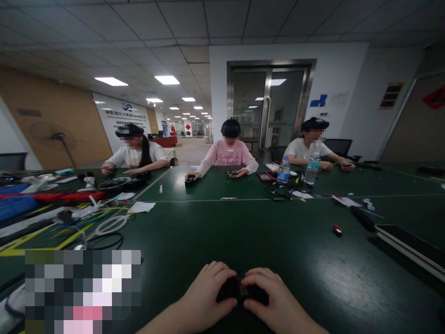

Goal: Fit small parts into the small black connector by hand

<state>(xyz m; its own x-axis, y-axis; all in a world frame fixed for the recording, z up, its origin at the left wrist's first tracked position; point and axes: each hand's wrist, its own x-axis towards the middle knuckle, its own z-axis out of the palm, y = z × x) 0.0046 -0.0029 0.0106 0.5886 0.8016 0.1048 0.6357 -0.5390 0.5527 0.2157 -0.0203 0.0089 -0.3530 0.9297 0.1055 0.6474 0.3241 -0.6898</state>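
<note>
Low in the middle of the head view, a small black object (242,291) lies between my two hands, just above or on the dark green table (215,232). My left hand (210,290) grips its left side, fingers over the top and thumb at the near edge. On the right side my right hand (269,292) holds it the same way. Fingers cover much of the object, and its exact kind cannot be made out.
Cables (111,225) and blue trays (17,206) crowd the left. A phone-like slab (413,246) and a small red item (337,230) lie right. Water bottles (283,170) stand farther back. Three people sit across, one in a pink top (229,155). Pixelation hides the lower left.
</note>
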